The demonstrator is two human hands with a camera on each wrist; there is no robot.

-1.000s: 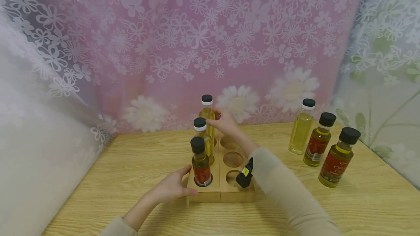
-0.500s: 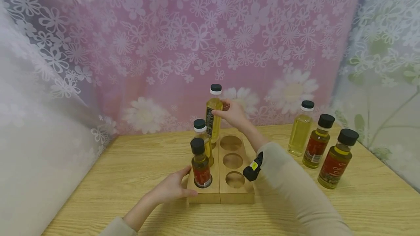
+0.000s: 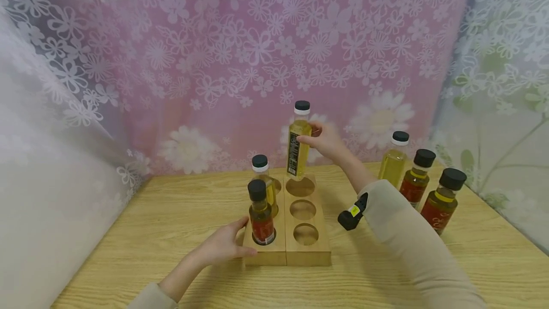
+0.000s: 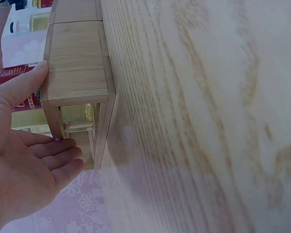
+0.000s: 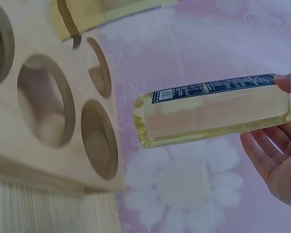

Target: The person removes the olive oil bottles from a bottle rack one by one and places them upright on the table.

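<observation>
My right hand (image 3: 328,142) holds a tall bottle of pale yellow oil (image 3: 300,156) with a black cap and a dark label. It hangs above the back of the wooden bottle rack (image 3: 308,258). In the right wrist view the bottle's base (image 5: 140,121) is apart from the rack's round holes. My left hand (image 3: 220,244) grips the rack's front left corner; in the left wrist view the thumb lies on its edge and the fingers touch its side. A red-labelled oil bottle (image 3: 262,225) stands in the front left hole, another tall yellow bottle (image 3: 271,194) behind it.
At the right of the table (image 3: 180,213) stand a clear yellow oil bottle (image 3: 392,163) and two red-labelled bottles, one farther back (image 3: 414,187) and one nearer (image 3: 442,206), partly behind the right sleeve. A pink flowered curtain (image 3: 214,108) hangs close behind the table.
The right hand has lifted the tall bottle out of the back left hole and carried it up and to the right. The left hand stays at the rack's corner.
</observation>
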